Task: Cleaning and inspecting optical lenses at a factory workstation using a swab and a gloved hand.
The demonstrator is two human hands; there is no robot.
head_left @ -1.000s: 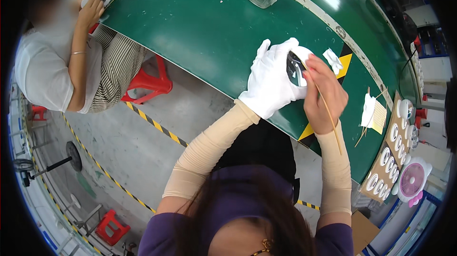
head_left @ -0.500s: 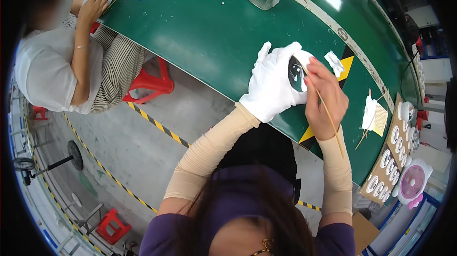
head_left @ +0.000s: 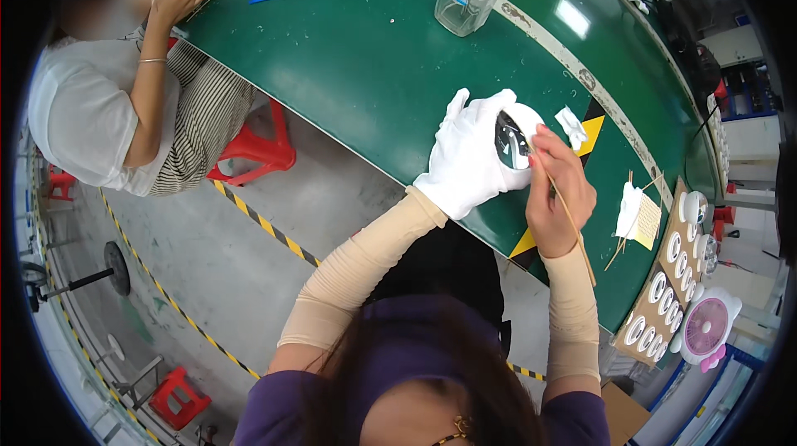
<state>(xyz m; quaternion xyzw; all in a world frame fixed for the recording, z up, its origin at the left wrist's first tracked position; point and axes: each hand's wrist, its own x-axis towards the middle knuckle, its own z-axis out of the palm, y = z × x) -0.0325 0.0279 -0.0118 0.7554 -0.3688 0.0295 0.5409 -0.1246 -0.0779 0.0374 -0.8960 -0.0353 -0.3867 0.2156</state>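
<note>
My left hand (head_left: 465,151), in a white glove, is closed around a round white piece with a glossy black centre (head_left: 512,141). The piece is held above the table edge, its dark face turned toward my right hand. Bare-fingered, my right hand (head_left: 562,189) pinches a thin wooden stick (head_left: 569,212) between thumb and fingers. The stick's upper end is at the rim of the dark face; whether it touches cannot be made out. Its lower end slants down past my wrist.
Beyond my hands stands a glass pump bottle (head_left: 467,0) on the green table (head_left: 357,56). Crumpled white cloth (head_left: 571,127) lies to the right, near more sticks with a yellow pad (head_left: 646,220). A board of white rings (head_left: 664,292) and a pink fan (head_left: 707,323) are farther right. A co-worker (head_left: 100,114) sits left.
The view has shifted slightly. My hands keep the same hold, and the stick stays at the dark face. The co-worker's hand has risen toward the head.
</note>
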